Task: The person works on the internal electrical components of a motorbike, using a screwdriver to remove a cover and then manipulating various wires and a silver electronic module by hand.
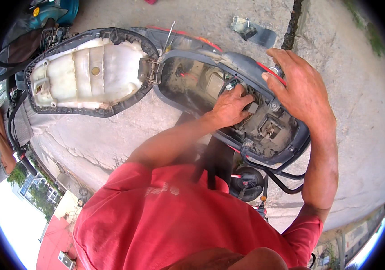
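Note:
An opened scooter body (181, 67) lies in front of me, its dusty under-seat compartment exposed. My left hand (232, 107) reaches into it with bent, closed fingers among dark wires (231, 83). A small grey block (252, 108) sits right by those fingertips; what they pinch is hidden. Over the compartment's far right edge, my right hand (301, 87) hovers or rests, thumb and fingers apart, beside the red trim (271, 73). Nothing shows in its grasp. The hinged seat (84, 74) is flipped over to the left, pale underside up.
A thin metal-shafted tool (170, 35) stands at the scooter's far side. On the concrete lie a dark flat piece (262, 37) and a small clear item (241, 26). A black rear rail (282, 180) curves near me. Another person's arm (1, 135) shows at far left.

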Tool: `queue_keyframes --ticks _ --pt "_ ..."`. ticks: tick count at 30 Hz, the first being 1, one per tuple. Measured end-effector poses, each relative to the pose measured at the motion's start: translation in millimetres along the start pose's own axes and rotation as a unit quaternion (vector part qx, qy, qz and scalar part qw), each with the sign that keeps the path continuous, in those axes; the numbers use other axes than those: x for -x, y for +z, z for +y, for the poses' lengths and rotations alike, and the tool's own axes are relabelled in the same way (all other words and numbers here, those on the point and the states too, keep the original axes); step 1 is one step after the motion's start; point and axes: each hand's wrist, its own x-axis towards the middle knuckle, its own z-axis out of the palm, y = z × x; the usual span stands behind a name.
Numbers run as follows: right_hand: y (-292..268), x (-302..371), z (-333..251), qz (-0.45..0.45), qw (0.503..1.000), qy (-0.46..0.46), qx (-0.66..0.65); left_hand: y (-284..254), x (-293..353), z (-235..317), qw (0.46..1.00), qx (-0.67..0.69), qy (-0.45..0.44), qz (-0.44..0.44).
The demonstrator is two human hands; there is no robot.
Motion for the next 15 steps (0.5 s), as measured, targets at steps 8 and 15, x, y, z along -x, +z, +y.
queue_keyframes --ticks 8,15 --pt "-1.1 -0.5 0.7 0.003 1.0 0.007 -0.001 -46.4 28.2 -28.1 0.956 0.284 -0.073 0.007" --pt "-1.4 -0.3 -0.7 -0.002 1.0 0.025 -0.01 -100.8 92.8 -83.6 0.793 0.588 -0.123 0.1"
